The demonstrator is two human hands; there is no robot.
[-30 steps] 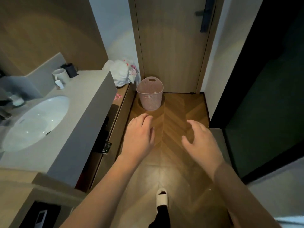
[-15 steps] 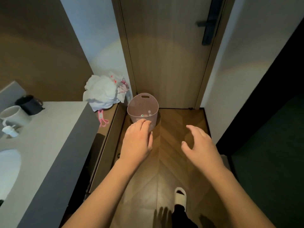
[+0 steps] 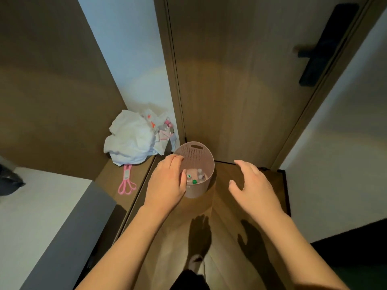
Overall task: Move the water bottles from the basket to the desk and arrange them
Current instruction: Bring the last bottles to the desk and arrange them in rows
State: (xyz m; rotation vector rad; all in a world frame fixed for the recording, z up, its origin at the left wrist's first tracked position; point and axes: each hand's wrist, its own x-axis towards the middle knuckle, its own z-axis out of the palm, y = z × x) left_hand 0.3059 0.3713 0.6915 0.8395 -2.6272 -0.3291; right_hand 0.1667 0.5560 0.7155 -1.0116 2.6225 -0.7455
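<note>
Down on the wooden floor (image 3: 247, 185), right against the foot of the closed door (image 3: 230, 80), sits your pink perforated basket (image 3: 196, 158), and the water bottles (image 3: 195, 176) are inside it, standing at the bottom with their caps up: two green caps and a couple of pale ones show, though the exact count is hard to tell from up here. Your left hand (image 3: 167, 183) hovers over the basket's near-left rim, palm down, fingers (image 3: 174, 161) loosely bent toward the opening and holding nothing; you cannot tell from this angle whether they touch the rim. Your right hand (image 3: 253, 185) hangs just beside the basket on its right, apart from it, fingers relaxed and spread, thumb out to the left, also holding nothing. Both hands throw dark shadows on the floor below them. A slippered foot (image 3: 195, 262) shows at the bottom edge. To the left of the basket, a low wooden ledge (image 3: 109, 178) carries pink scissors (image 3: 126, 186) lying flat, and behind them a crumpled white plastic bag (image 3: 134, 139) in the corner. Farther left comes the pale tabletop (image 3: 37, 216), with a dark object at its far-left edge, too cut off to identify. Up on the door, at the right, a black handle (image 3: 322, 49).
</note>
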